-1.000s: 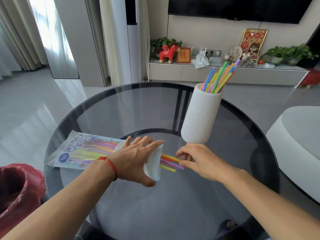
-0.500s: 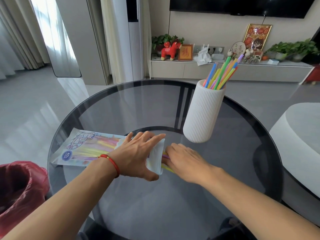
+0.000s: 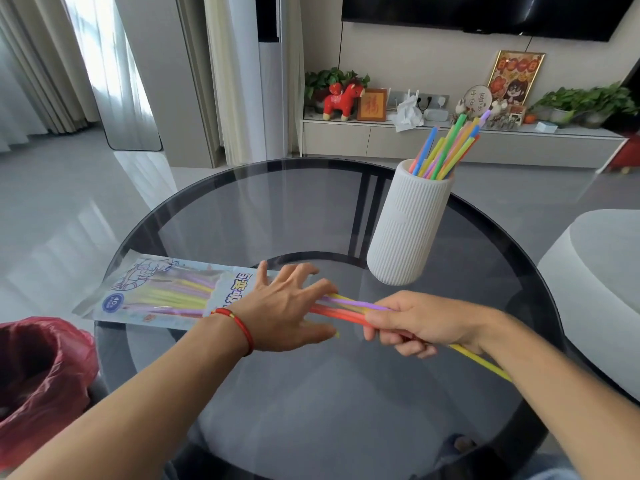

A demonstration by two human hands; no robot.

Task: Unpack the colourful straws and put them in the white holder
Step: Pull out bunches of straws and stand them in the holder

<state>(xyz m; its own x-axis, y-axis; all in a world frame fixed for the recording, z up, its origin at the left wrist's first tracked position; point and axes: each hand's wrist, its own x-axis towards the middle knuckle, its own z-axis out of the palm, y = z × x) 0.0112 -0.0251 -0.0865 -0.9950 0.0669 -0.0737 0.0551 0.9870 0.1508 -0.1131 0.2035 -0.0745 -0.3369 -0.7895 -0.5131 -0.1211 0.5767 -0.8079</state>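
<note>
A clear plastic straw packet (image 3: pixel 166 292) lies flat on the left of the round glass table (image 3: pixel 311 209), with several pastel straws still inside. My left hand (image 3: pixel 287 310) presses flat on the packet's open right end, fingers spread. My right hand (image 3: pixel 419 323) grips a small bunch of straws (image 3: pixel 346 311), red, purple and yellow, drawn partly out of the packet; a yellow one sticks out behind the hand toward the lower right. The ribbed white holder (image 3: pixel 408 230) stands at the table's back right, with several colourful straws (image 3: pixel 446 150) upright in it.
A bin lined with a red bag (image 3: pixel 38 375) stands at the lower left beside the table. A pale round seat (image 3: pixel 595 282) sits to the right. A low white cabinet with plants and ornaments runs along the far wall.
My right hand reached into the packet mouth, closed on a few straws and pulled them out to the right. My left hand stayed pressed on the packet.
</note>
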